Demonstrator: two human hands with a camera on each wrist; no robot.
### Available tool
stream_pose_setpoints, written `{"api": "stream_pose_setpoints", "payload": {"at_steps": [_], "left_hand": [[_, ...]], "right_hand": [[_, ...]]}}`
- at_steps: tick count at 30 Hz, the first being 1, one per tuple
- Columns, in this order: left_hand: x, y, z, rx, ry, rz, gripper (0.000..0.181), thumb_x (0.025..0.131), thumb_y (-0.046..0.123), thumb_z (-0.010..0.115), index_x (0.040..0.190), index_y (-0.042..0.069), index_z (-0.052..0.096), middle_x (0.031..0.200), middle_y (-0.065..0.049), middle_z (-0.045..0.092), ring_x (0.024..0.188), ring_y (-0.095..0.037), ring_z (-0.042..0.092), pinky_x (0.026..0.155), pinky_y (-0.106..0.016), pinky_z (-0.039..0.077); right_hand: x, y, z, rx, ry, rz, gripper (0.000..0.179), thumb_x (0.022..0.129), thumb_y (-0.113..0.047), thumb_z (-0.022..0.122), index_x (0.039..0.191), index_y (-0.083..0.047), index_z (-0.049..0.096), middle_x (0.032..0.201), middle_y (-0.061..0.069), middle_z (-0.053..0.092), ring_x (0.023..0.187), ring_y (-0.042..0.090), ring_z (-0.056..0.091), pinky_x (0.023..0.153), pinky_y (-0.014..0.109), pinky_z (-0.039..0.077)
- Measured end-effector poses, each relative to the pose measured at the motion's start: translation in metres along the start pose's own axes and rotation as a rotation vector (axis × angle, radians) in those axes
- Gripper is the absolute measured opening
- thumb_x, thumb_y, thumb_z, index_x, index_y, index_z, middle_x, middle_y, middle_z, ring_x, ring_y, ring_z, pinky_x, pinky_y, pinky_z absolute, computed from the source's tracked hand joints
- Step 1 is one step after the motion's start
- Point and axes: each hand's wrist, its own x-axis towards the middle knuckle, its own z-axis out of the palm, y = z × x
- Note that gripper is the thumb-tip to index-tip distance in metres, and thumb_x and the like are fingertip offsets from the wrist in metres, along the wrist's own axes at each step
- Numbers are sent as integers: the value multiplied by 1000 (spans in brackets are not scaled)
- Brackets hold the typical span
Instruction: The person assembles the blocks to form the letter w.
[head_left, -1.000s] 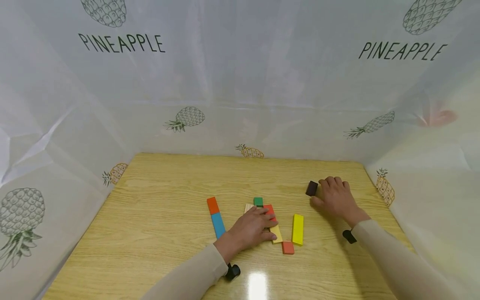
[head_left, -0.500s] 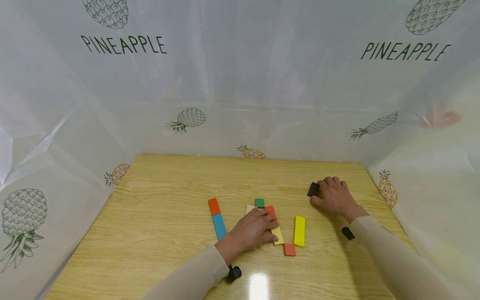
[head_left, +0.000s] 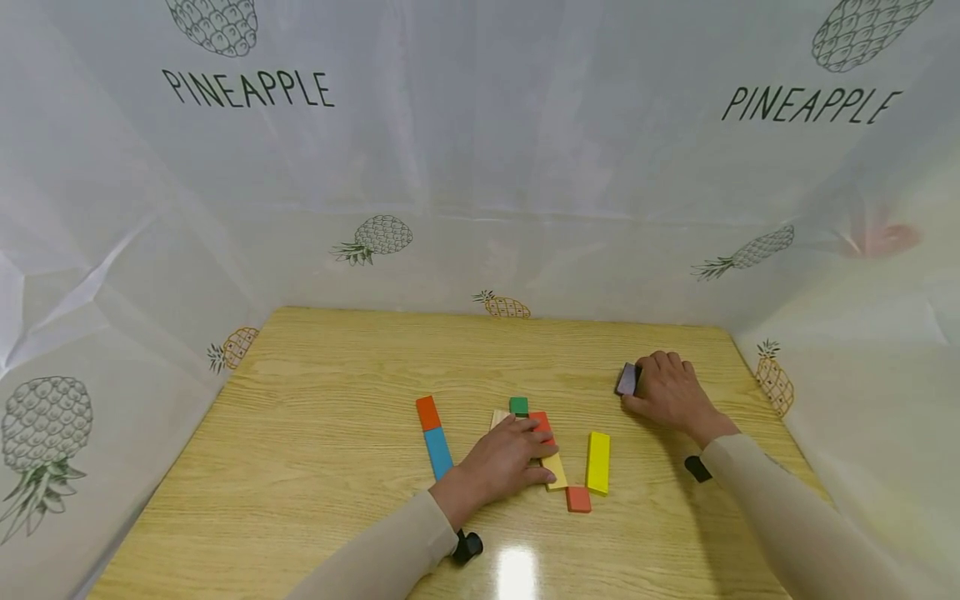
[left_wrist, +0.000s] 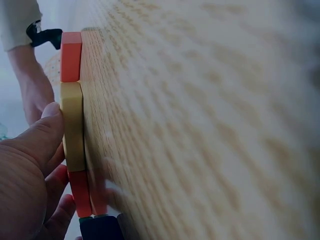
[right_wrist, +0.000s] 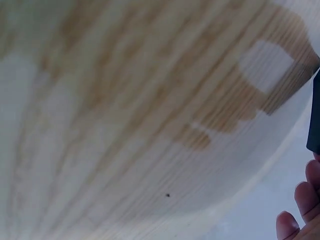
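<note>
My left hand (head_left: 506,460) rests over a row of flat wooden blocks, fingers spread. Its thumb and fingers touch the pale yellow block (head_left: 554,472) and the red block (head_left: 541,427) in that row; the left wrist view shows the thumb (left_wrist: 45,127) against the pale yellow one. Part of a plain wood block (head_left: 498,417) shows beyond the fingers, and the rest is hidden. At the far right my right hand (head_left: 670,397) pinches a black block (head_left: 626,379), which is tilted. In the right wrist view that block (right_wrist: 315,115) is at the right edge, above the fingertips.
A small green block (head_left: 519,406) lies behind the row, a small red block (head_left: 578,499) at its near end. To the right is a bright yellow block (head_left: 598,463). An orange block (head_left: 427,412) and a blue block (head_left: 438,453) lie end to end at left.
The black block has tipped in my right hand, and its top face now looks lighter. My left hand has stayed in place on the blocks.
</note>
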Motion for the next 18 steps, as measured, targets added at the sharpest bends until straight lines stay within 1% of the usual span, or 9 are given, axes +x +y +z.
{"api": "stream_pose_setpoints", "payload": {"at_steps": [8, 14, 18], "left_hand": [[1, 1, 0, 15, 0, 1, 49, 102, 50, 65, 145, 27, 67, 152, 9, 60, 151, -17, 46, 128, -47, 34], [2, 1, 0, 12, -10, -7, 49, 102, 50, 65, 146, 28, 66, 153, 10, 59, 151, -16, 45, 128, -46, 33], [2, 0, 1, 10, -1, -3, 49, 102, 50, 66, 145, 28, 67, 153, 10, 60, 151, -17, 46, 128, -46, 34]], "right_hand": [[-3, -6, -3, 31, 12, -28, 63, 92, -43, 75, 125, 8, 59, 121, 27, 58, 112, 46, 51, 88, 60, 43], [-7, -15, -6, 55, 3, -52, 62, 92, -44, 76, 125, 6, 61, 123, 25, 58, 115, 46, 51, 92, 62, 43], [-10, -21, -7, 77, -11, -77, 61, 93, -42, 77, 127, 6, 62, 125, 25, 60, 117, 46, 52, 96, 65, 43]]}}
